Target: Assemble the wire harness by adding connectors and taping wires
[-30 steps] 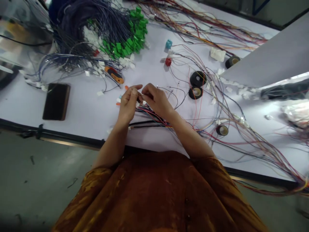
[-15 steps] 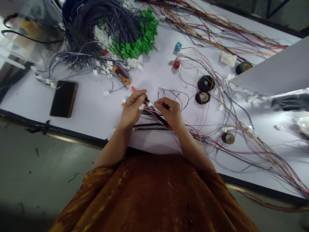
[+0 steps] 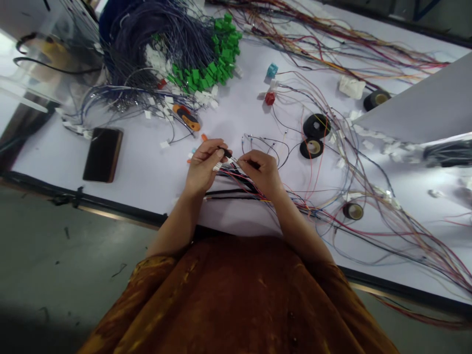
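My left hand [image 3: 202, 167] is closed in a pinch on a small connector [image 3: 225, 153] at the end of a bundle of coloured wires [image 3: 239, 179] lying on the white table [image 3: 236, 105]. My right hand [image 3: 260, 172] is closed beside it, its fingertips pinching a thin wire close to the same connector. The two hands almost touch at the fingertips. Several thin black wires [image 3: 265, 145] loop on the table just beyond my right hand.
A dark phone [image 3: 103, 155] lies at the left near the table's front edge. Green connectors [image 3: 214, 56] on purple wire bundles pile at the back. Black tape rolls [image 3: 315, 125], [image 3: 311, 147], [image 3: 353, 210] and loose coloured wires spread to the right. An orange-black tool [image 3: 186, 117] lies behind my left hand.
My right hand has drawn back a little from the left and now pinches a wire at the connector. The camera view has shifted slightly.
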A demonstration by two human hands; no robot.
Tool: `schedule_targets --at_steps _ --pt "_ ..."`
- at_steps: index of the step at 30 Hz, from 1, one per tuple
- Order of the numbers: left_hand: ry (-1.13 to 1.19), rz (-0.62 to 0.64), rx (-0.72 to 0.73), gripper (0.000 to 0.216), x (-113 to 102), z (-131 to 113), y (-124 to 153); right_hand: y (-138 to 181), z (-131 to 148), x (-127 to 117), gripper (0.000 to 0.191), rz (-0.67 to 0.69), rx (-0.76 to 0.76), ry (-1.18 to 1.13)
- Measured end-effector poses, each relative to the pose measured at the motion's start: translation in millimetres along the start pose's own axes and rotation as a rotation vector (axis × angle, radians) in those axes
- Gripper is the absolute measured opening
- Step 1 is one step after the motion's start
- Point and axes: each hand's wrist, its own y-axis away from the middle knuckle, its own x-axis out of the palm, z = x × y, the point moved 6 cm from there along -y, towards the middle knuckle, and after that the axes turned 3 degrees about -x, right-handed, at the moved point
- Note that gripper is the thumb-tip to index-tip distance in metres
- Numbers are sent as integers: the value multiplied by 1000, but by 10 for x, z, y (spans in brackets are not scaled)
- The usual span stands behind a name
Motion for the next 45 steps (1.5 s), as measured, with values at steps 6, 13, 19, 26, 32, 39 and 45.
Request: schedule_targets --at_steps 6,13,19,26,32,39,45 --pt "-53 7 15 31 5 -26 22 29 31 -26 18 -24 -54 63" --pt "-66 56 18 26 34 3 55 42 70 -11 19 -31 -89 126" --pt "-70 43 -13 26 54 28 61 14 54 -7 15 -57 -89 51" --pt "-57 49 11 26 92 37 70 27 30 23 18 -80 -57 24" --pt "-187 28 90 32 32 -20 32 72 37 23 14 -15 -30 59" --pt "-435 5 151 43 -26 -111 32 -59 51 275 17 23 -81 106" --pt "-386 -75 183 27 -58 -101 23 92 205 -148 16 -169 -149 172"
